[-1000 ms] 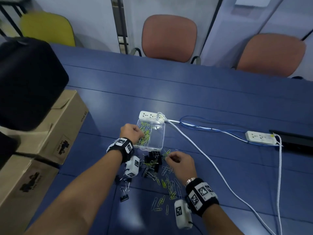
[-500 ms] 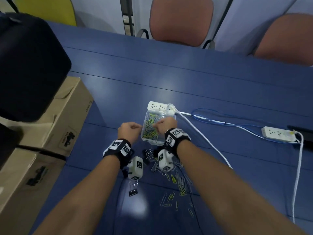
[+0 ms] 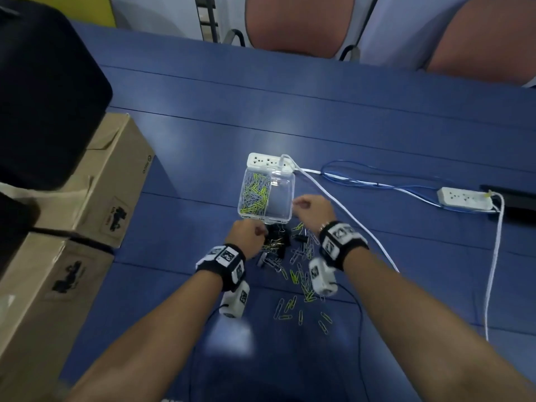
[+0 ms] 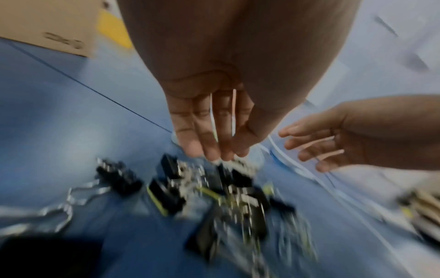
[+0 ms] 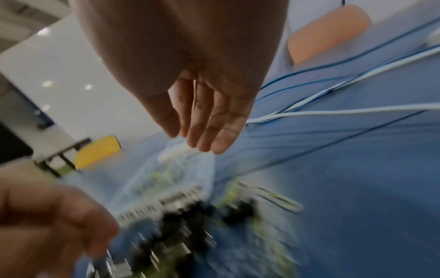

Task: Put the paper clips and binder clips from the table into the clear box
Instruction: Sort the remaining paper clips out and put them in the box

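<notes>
The clear box stands on the blue table with green and silver paper clips heaped in its left half. In front of it lies a pile of black binder clips, and more paper clips trail toward me. My left hand hovers just over the binder clips, fingers straight and pointing down, holding nothing. My right hand is at the box's front right corner, fingers loose and empty. Both wrist views are blurred.
A white power strip touches the box's far side, and its white cable runs past my right wrist. A second strip lies at right. Cardboard boxes and a black bag fill the left. Chairs stand beyond.
My right hand went from the loose clips to over the box, then drew back to its front right corner. My left hand left the box's left side and dropped to the binder clips.
</notes>
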Available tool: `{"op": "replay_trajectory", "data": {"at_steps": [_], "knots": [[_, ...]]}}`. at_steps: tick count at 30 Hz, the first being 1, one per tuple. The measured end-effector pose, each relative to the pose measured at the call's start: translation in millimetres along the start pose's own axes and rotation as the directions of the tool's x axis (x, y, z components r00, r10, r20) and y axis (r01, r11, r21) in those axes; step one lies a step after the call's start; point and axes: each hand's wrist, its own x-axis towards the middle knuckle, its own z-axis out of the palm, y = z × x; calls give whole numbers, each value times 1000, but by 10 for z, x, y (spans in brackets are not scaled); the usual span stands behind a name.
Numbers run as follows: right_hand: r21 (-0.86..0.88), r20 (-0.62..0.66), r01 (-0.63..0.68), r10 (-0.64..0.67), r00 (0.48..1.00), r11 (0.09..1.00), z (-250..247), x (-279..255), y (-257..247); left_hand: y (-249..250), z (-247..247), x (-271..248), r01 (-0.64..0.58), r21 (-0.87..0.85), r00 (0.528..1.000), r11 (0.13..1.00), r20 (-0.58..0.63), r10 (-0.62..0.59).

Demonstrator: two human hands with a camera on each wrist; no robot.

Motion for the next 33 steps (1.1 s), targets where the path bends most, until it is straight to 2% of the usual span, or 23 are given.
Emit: {"op": "replay_trajectory", "data": {"at_steps": [2, 5, 7, 9, 12, 15, 17, 19, 22, 25, 30, 33], "knots": [[-109, -7, -5, 4, 1000, 994, -52, -339, 294, 54, 196, -141, -71, 146, 997, 987, 43, 65], [-357, 54, -7, 28, 998, 934, 82, -794, 686, 86, 533, -399, -253, 401, 967, 881, 91, 236], [-484, 154, 37, 43, 987, 874, 240, -1075, 865, 38, 727, -558, -321, 487, 947, 812, 174, 271], [-559, 234, 107, 32, 972, 822, 368, -1311, 957, -61, 811, -661, -326, 530, 945, 783, 201, 257], [-592, 235, 164, -25, 972, 789, 451, -1422, 951, -184, 735, -720, -288, 564, 958, 774, 168, 234], [-587, 205, 211, -109, 973, 781, 444, -1284, 789, -260, 594, -712, -265, 581, 962, 770, 108, 249], [-594, 246, 249, -122, 961, 765, 462, -1144, 656, -299, 537, -681, -256, 587, 961, 768, 66, 270], [-618, 303, 264, -86, 949, 740, 489, -1028, 567, -327, 529, -639, -245, 593, 964, 767, 65, 257], [-694, 372, 259, 27, 928, 672, 541, -932, 527, -355, 541, -561, -197, 612, 980, 766, 126, 151], [-734, 375, 249, 72, 924, 631, 588, -916, 543, -380, 591, -525, -199, 646, 978, 737, 174, 111], [-740, 290, 158, 97, 952, 654, 581, -880, 559, -388, 669, -553, -279, 617, 960, 735, 188, 207], [-681, 272, 151, 56, 961, 717, 581, -857, 550, -388, 695, -529, -332, 573, 940, 749, 136, 313]]}}
